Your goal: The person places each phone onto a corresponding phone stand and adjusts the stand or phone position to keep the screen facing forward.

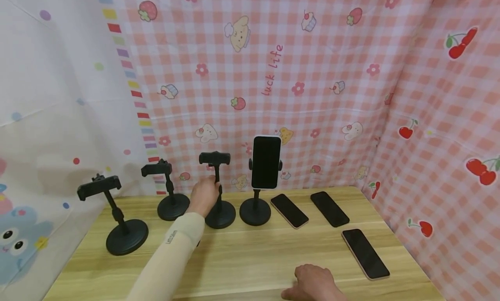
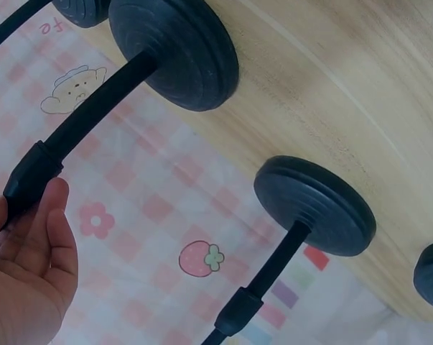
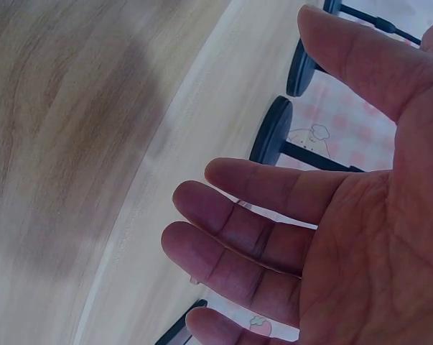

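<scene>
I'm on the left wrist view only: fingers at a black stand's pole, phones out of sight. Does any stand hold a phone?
Observer: Yes. The head view shows a phone upright in the rightmost stand.
Operator: And on top of the gripped stand?
Observer: Its holder bears no phone.
Operator: Where's the right hand?
Observer: Near the front of the table, holding nothing, to the left of the nearest loose phone.
</scene>
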A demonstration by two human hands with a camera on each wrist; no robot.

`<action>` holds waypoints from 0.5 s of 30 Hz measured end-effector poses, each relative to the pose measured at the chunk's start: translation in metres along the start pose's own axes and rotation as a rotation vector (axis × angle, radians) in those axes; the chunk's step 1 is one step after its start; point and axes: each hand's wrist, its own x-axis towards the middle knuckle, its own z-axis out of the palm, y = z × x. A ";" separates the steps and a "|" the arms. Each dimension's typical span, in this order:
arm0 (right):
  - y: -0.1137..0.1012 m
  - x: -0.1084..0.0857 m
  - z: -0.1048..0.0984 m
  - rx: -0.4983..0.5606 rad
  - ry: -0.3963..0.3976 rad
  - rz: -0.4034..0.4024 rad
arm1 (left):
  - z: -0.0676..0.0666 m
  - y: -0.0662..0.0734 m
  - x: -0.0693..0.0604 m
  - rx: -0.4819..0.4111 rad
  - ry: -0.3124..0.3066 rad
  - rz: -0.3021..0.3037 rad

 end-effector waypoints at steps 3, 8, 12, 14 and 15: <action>0.000 0.000 0.000 -0.015 0.006 0.003 | -0.001 -0.001 0.000 -0.005 0.003 -0.006; -0.001 0.001 0.000 -0.021 -0.003 0.012 | -0.002 -0.002 -0.001 -0.054 -0.010 -0.023; 0.000 0.001 0.000 -0.012 -0.006 0.009 | -0.004 -0.004 -0.002 -0.107 -0.051 -0.060; 0.001 0.002 0.000 -0.017 -0.003 0.003 | -0.006 -0.005 -0.003 -0.131 -0.075 -0.084; 0.001 0.002 0.000 -0.016 -0.004 0.002 | -0.008 -0.005 -0.003 -0.142 -0.085 -0.094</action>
